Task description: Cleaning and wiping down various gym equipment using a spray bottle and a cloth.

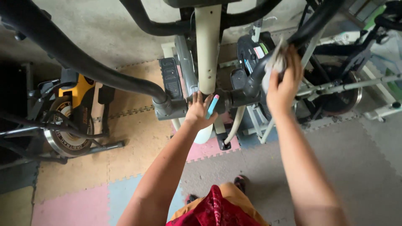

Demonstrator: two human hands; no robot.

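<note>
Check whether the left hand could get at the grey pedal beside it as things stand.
Probably yes: the left hand rests on the crossbar right beside the pedal, nothing between them, though it holds a small blue bottle.

Both bare arms extend forward and away from the body, forearms nearly straight. Left hand [200, 109]: palm down, fingers spread and slightly curled, a slim light-blue object pinned between the fingers on its thumb-side edge. Right hand [284, 79]: raised higher and further forward than the left, wrist bent slightly inward, fingers closed around a wad of pale cloth that shows above the knuckles. The two hands are well apart.
</note>
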